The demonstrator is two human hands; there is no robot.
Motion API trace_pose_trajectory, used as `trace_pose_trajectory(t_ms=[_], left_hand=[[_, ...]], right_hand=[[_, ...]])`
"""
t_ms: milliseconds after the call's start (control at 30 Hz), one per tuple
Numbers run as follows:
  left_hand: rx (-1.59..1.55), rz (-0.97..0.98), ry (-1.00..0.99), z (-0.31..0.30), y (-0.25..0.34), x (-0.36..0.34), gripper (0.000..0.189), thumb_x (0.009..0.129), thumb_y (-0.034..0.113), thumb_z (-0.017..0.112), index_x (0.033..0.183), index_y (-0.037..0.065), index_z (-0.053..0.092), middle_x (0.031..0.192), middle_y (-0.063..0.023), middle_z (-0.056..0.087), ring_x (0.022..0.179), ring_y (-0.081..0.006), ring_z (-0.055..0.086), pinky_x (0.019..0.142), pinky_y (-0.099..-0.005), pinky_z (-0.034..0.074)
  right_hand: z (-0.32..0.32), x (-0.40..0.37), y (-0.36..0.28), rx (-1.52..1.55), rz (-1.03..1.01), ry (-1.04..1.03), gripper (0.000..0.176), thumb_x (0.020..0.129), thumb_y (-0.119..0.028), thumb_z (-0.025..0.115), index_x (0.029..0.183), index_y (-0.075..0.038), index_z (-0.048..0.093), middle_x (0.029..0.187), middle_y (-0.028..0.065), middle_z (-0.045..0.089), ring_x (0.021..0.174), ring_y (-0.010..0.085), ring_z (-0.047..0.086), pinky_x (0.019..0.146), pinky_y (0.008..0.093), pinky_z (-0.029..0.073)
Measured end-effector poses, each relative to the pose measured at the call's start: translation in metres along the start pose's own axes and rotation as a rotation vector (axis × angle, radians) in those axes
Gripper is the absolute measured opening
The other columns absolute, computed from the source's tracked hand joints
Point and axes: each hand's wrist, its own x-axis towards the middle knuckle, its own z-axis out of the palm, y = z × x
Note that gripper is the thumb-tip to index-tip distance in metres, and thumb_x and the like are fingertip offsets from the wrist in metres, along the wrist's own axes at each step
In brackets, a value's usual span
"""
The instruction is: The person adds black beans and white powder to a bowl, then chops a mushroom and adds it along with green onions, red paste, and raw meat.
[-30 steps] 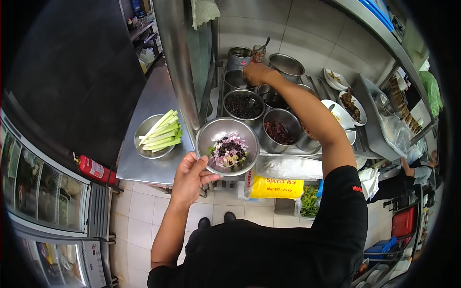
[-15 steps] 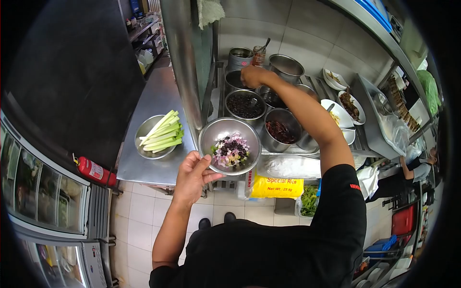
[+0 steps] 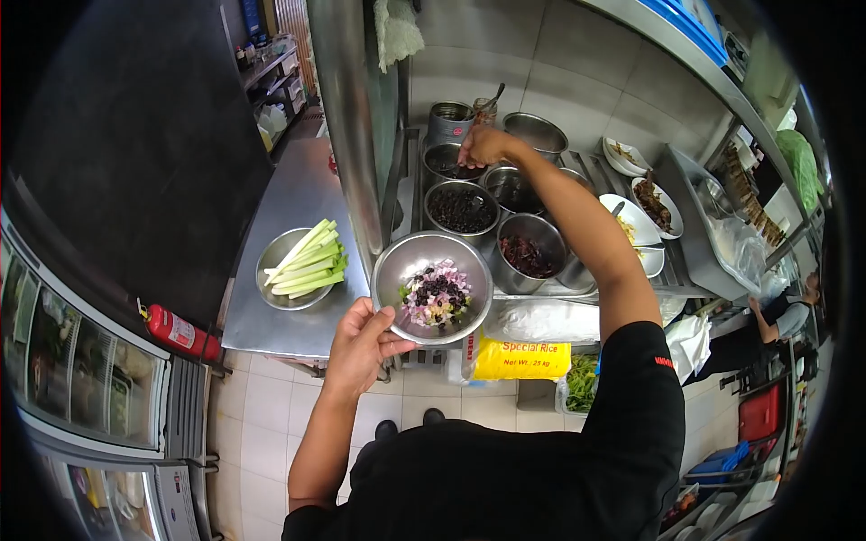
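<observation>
My left hand (image 3: 363,341) grips the rim of a steel bowl (image 3: 390,270), thumb on top. In the bowl lies a chopped mix (image 3: 437,295) of purple-white pieces, black beans and some green. My right hand (image 3: 483,147) reaches to the back left container (image 3: 442,160), its fingers pinched together above the dark contents; what they hold is too small to make out. In front of that container is a pot of black beans (image 3: 462,208). Nearby stand a pot of dried red chillies (image 3: 529,255) and a pot with dark contents (image 3: 512,190).
A bowl of cut green stalks (image 3: 307,261) rests on the steel table (image 3: 262,323) at left. White dishes (image 3: 629,219) and a grey tub (image 3: 695,221) stand right. Below lies a yellow rice sack (image 3: 521,357). Another person (image 3: 767,323) is at far right.
My right hand has lifted slightly and shifted right, showing more of the back left container. The bowl in my left hand sits slightly lower in view.
</observation>
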Motion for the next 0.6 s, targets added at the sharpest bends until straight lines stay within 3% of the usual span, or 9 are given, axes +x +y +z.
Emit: trace_pose_trajectory(t_ms=[233,333,400,533,600], left_hand=[[-0.024,0.007,-0.021,-0.002,-0.003,0.002,0.008,0.095,0.011,0.050,0.091,0.005,0.049,0.092,-0.0113,0.064,0.077,-0.0189,0.068,0.065,-0.0288,0.060],[-0.018,0.000,-0.025,-0.002,-0.004,0.006,0.007,0.095,0.011,0.050,0.092,0.005,0.049,0.093,-0.0111,0.064,0.078,-0.0188,0.068,0.066,-0.0292,0.060],[-0.005,-0.006,-0.021,-0.003,-0.004,0.007,0.007,0.095,0.011,0.050,0.092,0.005,0.049,0.093,-0.0110,0.064,0.079,-0.0187,0.068,0.066,-0.0294,0.060],[-0.012,-0.005,-0.023,-0.002,-0.003,0.010,0.007,0.095,0.010,0.050,0.091,0.005,0.049,0.095,-0.0110,0.064,0.078,-0.0188,0.068,0.067,-0.0298,0.061],[-0.023,-0.008,-0.016,-0.001,-0.002,0.010,0.007,0.095,0.009,0.050,0.090,0.005,0.048,0.095,-0.0109,0.064,0.078,-0.0187,0.068,0.067,-0.0299,0.061]], right_hand=[[-0.005,-0.002,0.024,0.220,-0.044,0.093,0.016,0.072,0.000,0.059,0.083,-0.002,0.070,0.069,0.0058,0.066,0.056,0.0133,0.059,0.046,0.0262,0.044],[-0.006,-0.014,0.016,0.043,-0.042,0.101,0.015,0.075,-0.002,0.057,0.084,0.000,0.069,0.076,0.0119,0.068,0.066,0.0197,0.065,0.052,0.0318,0.050],[-0.001,-0.018,0.001,-0.631,-0.090,0.330,0.017,0.076,-0.004,0.057,0.087,0.001,0.069,0.088,0.0199,0.068,0.082,0.0302,0.067,0.066,0.0401,0.054],[0.021,-0.009,-0.011,-0.771,-0.024,0.321,0.019,0.076,-0.007,0.059,0.090,0.001,0.069,0.098,0.0247,0.064,0.093,0.0371,0.064,0.077,0.0446,0.052],[0.033,-0.003,-0.011,-0.746,-0.153,0.263,0.016,0.073,-0.005,0.056,0.082,-0.003,0.069,0.088,0.0223,0.066,0.082,0.0356,0.065,0.074,0.0456,0.052]])
